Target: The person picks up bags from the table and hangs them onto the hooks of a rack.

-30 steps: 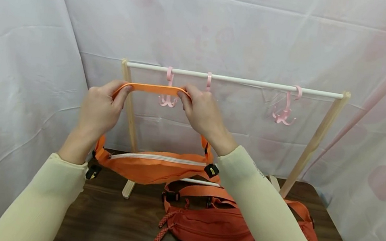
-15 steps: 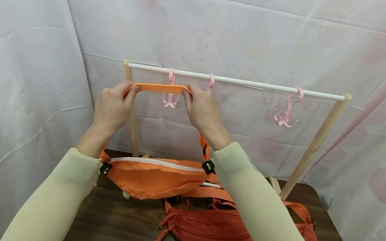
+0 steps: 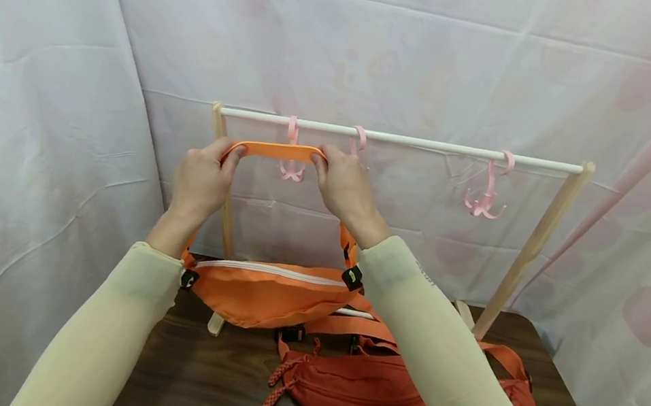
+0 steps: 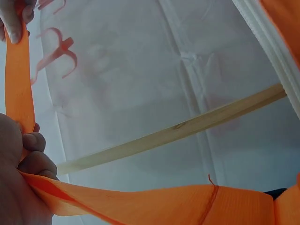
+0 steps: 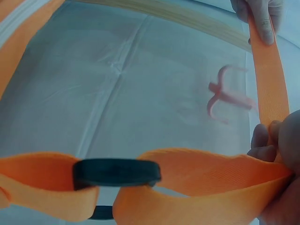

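A bright orange waist bag (image 3: 264, 296) with a white zipper hangs in the air by its strap (image 3: 279, 150). Thumb and fingers of my left hand (image 3: 203, 180) pinch the strap on the left; my right hand (image 3: 345, 184) pinches it on the right, leaving a straight, taut stretch between them. That stretch crosses in front of the leftmost pink hook (image 3: 291, 172) in the head view. A second pink hook (image 3: 361, 138) is partly behind my right hand. In the right wrist view, a black buckle (image 5: 117, 172) sits on the strap below the hand.
A white bar (image 3: 432, 145) on wooden legs (image 3: 532, 251) carries the hooks, with a third pink hook (image 3: 485, 200) farther right. A red-orange waist bag (image 3: 363, 386) lies on the dark wooden table (image 3: 196, 385), partly under my right sleeve. Pale curtains (image 3: 346, 48) close off the back and sides.
Both hands have shifted right with the hanging bag, the left hand more, so the grips are closer together. The bag has swung lower, then slightly up again.
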A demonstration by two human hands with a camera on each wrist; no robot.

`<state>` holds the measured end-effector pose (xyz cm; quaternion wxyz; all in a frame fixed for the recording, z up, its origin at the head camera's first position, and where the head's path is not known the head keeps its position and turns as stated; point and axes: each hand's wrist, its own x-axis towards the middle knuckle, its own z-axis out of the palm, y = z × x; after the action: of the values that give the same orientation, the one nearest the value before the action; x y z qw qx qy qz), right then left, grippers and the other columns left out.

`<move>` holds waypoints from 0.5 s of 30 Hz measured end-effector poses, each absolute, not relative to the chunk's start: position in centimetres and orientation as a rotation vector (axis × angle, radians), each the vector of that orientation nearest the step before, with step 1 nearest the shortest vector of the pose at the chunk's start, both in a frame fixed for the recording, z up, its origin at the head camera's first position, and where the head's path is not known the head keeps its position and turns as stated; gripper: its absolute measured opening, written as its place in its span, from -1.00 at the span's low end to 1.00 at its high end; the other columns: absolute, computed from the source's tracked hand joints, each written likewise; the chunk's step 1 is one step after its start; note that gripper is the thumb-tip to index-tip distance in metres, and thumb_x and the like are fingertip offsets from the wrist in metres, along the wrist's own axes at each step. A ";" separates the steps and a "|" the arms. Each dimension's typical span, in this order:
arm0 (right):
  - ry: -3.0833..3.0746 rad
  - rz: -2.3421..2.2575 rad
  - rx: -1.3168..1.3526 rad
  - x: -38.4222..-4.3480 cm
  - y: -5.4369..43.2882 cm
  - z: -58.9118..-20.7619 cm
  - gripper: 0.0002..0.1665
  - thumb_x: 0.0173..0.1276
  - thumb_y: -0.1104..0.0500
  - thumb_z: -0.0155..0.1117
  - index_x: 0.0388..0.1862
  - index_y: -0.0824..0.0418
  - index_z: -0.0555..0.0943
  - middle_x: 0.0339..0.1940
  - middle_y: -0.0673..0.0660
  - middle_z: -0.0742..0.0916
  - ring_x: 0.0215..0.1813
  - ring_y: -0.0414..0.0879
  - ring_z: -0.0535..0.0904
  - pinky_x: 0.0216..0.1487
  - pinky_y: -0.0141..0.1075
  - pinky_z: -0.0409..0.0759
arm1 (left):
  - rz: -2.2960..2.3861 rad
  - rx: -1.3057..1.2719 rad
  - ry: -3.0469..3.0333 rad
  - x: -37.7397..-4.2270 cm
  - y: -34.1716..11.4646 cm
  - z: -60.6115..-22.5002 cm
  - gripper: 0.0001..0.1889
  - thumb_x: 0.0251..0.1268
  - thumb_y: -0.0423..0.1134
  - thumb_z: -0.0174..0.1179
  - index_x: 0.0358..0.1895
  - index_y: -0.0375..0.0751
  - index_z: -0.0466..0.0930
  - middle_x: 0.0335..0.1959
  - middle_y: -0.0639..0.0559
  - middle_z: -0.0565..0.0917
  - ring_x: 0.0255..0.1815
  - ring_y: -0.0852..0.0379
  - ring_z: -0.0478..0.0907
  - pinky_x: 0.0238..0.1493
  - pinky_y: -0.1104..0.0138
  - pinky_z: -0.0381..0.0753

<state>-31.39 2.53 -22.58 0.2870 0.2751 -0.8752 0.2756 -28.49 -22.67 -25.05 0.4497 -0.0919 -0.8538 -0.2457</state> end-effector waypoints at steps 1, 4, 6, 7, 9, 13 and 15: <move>-2.344 0.731 0.732 -31.5 2.6 -22.6 -0.71 0.72 0.03 0.14 0.00 0.23 0.65 -0.47 0.07 0.63 -0.51 -0.04 0.46 -0.41 -0.25 0.39 | -0.610 -0.227 -2.115 -28.7 -22.6 -25.1 -0.65 0.66 0.03 0.16 -0.10 -0.19 0.74 -0.64 -0.08 0.48 -0.59 -0.18 0.46 -0.52 0.08 0.27; -2.362 0.725 0.726 -31.7 2.8 -22.9 -0.71 0.71 0.03 0.14 -0.02 0.23 0.65 -0.46 0.07 0.62 -0.50 -0.04 0.46 -0.38 -0.24 0.40 | -0.613 -0.222 -2.126 -29.1 -22.5 -25.4 -0.66 0.66 0.02 0.17 -0.12 -0.18 0.74 -0.64 -0.09 0.48 -0.59 -0.18 0.46 -0.52 0.07 0.27; -2.369 0.723 0.723 -31.8 2.9 -23.0 -0.71 0.72 0.03 0.14 -0.02 0.23 0.65 -0.47 0.08 0.62 -0.50 -0.04 0.46 -0.39 -0.24 0.40 | -0.614 -0.217 -2.132 -29.3 -22.4 -25.6 -0.66 0.65 0.03 0.17 -0.11 -0.18 0.74 -0.63 -0.10 0.50 -0.57 -0.19 0.47 -0.51 0.06 0.28; -2.373 0.723 0.722 -31.8 3.0 -23.1 -0.71 0.72 0.03 0.14 -0.02 0.23 0.65 -0.47 0.08 0.61 -0.50 -0.04 0.46 -0.39 -0.24 0.40 | -0.614 -0.214 -2.135 -29.4 -22.4 -25.7 -0.66 0.65 0.03 0.18 -0.11 -0.17 0.74 -0.63 -0.11 0.51 -0.57 -0.20 0.48 -0.50 0.05 0.29; -2.374 0.724 0.720 -31.9 3.1 -23.3 -0.70 0.72 0.03 0.15 0.00 0.23 0.66 -0.48 0.07 0.61 -0.50 -0.04 0.45 -0.40 -0.24 0.40 | -0.614 -0.209 -2.145 -29.6 -22.2 -25.9 -0.67 0.65 0.04 0.18 -0.12 -0.16 0.74 -0.62 -0.11 0.52 -0.56 -0.20 0.49 -0.50 0.04 0.30; -2.371 0.727 0.719 -32.3 3.3 -23.8 -0.71 0.71 0.04 0.16 0.02 0.24 0.67 -0.50 0.07 0.60 -0.50 -0.04 0.45 -0.39 -0.25 0.40 | -0.631 -0.212 -2.158 -29.9 -21.9 -26.2 -0.66 0.65 0.03 0.18 -0.15 -0.18 0.72 -0.61 -0.11 0.53 -0.56 -0.19 0.48 -0.50 0.04 0.31; -2.372 0.729 0.716 -32.5 3.4 -24.0 -0.71 0.71 0.04 0.16 0.00 0.24 0.67 -0.50 0.07 0.60 -0.49 -0.03 0.45 -0.37 -0.22 0.42 | -0.640 -0.214 -2.163 -30.0 -21.8 -26.4 -0.65 0.65 0.03 0.17 -0.17 -0.19 0.70 -0.62 -0.11 0.51 -0.57 -0.18 0.47 -0.51 0.05 0.30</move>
<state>-32.53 3.42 -23.99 0.2760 0.2664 -0.8828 0.2712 -30.03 -21.82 -26.35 0.4238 -0.0856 -0.8646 -0.2559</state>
